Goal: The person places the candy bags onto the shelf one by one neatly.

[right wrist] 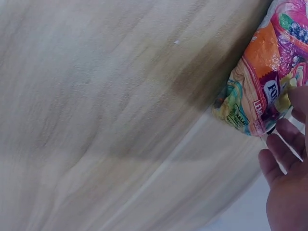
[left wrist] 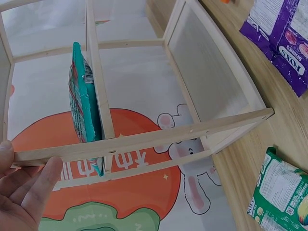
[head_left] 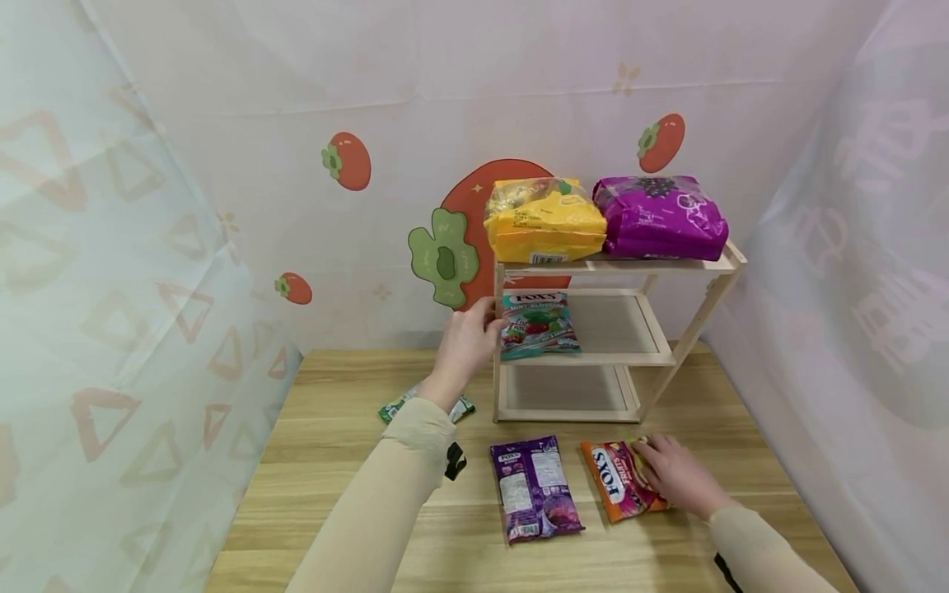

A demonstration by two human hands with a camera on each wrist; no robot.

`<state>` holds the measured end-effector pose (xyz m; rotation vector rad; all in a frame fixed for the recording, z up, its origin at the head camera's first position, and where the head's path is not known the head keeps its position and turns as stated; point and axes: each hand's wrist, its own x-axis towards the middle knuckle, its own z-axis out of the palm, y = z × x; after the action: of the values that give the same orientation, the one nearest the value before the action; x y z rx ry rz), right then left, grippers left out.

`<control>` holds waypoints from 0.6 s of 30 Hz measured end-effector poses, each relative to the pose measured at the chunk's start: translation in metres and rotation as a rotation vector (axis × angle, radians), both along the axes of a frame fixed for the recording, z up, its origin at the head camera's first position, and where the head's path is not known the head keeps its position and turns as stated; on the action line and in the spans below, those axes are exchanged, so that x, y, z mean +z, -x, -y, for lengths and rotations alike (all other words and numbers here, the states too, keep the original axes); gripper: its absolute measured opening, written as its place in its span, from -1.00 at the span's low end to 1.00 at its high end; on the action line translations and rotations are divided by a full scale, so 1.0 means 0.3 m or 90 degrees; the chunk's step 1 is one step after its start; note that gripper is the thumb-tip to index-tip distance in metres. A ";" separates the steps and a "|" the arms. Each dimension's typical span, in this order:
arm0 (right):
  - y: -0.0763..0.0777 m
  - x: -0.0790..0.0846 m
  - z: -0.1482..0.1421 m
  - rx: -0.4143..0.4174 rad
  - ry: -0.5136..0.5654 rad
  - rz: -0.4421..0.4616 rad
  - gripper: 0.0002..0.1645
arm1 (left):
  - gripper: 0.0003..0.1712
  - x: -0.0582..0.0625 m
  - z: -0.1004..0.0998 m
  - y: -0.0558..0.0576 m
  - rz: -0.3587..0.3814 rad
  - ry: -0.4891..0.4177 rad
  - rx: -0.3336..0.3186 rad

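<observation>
My left hand [head_left: 469, 342] grips the left front post of a small wooden shelf rack [head_left: 586, 359], thumb on one side of the post and fingers on the other in the left wrist view. Just beside it, a teal mint candy bag [head_left: 539, 325] lies on the middle shelf. Down on the table, my right hand [head_left: 680, 473] holds the right end of an orange fruit candy bag [head_left: 615, 486]. In the right wrist view, its thumb lies on the orange bag [right wrist: 262, 72] and its other fingers are at the bag's edge.
Yellow [head_left: 544, 226] and purple [head_left: 660, 218] candy bags sit on the rack's top. A dark purple berry bag [head_left: 535, 490] lies on the wooden table [head_left: 334, 461] in front. A green bag [left wrist: 279, 192] lies left of the rack, partly behind my left arm. Printed cloth surrounds the table.
</observation>
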<state>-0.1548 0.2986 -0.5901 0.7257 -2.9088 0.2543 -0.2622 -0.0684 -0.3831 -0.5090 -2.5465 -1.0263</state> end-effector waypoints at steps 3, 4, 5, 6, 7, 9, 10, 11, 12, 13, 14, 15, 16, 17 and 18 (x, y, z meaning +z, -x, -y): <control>0.006 -0.001 -0.001 -0.004 0.013 0.016 -0.42 | -0.80 0.001 -0.003 0.001 0.002 -0.002 -0.002; 0.007 -0.001 0.000 -0.006 0.020 0.026 -0.40 | -0.80 0.001 -0.003 0.001 0.001 -0.003 -0.002; 0.008 0.000 0.000 -0.009 0.025 0.036 -0.40 | -0.81 0.001 -0.003 0.000 0.001 -0.003 -0.001; 0.009 0.000 0.000 -0.014 0.030 0.047 -0.39 | -0.82 0.001 -0.003 0.000 0.000 -0.004 -0.001; 0.009 0.001 -0.001 -0.017 0.034 0.055 -0.39 | -0.84 0.001 -0.003 0.000 0.000 -0.004 0.000; 0.011 0.002 -0.001 -0.026 0.045 0.075 -0.38 | -0.85 0.002 -0.004 -0.001 0.002 -0.003 0.001; 0.012 0.004 -0.001 -0.030 0.047 0.083 -0.38 | -0.86 0.002 -0.005 -0.001 0.004 -0.003 0.002; 0.012 0.005 -0.001 -0.032 0.048 0.089 -0.37 | -0.87 0.002 -0.005 -0.002 0.005 -0.002 0.003; 0.014 0.006 -0.001 -0.035 0.049 0.097 -0.36 | -0.87 0.002 -0.005 -0.002 0.007 -0.002 0.004; 0.015 0.007 -0.001 -0.035 0.048 0.103 -0.36 | -0.87 0.003 -0.005 -0.002 0.008 -0.002 0.005; 0.016 0.010 0.000 -0.039 0.049 0.112 -0.34 | -0.87 0.003 -0.005 -0.002 0.008 -0.003 0.005; 0.017 0.012 0.001 -0.040 0.048 0.120 -0.34 | -0.87 0.003 -0.005 -0.002 0.008 -0.003 0.005; 0.018 0.014 0.001 -0.043 0.049 0.130 -0.33 | -0.87 0.004 -0.005 -0.002 0.007 -0.004 0.004; 0.019 0.016 0.001 -0.046 0.050 0.141 -0.31 | -0.87 0.003 -0.005 -0.001 0.007 -0.003 0.004; 0.021 0.017 0.000 -0.052 0.050 0.154 -0.30 | -0.86 0.004 -0.005 -0.001 0.006 -0.004 0.003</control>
<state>-0.1611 0.2985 -0.5850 0.6006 -3.1241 0.4748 -0.2619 -0.0670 -0.3819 -0.4971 -2.5510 -1.0372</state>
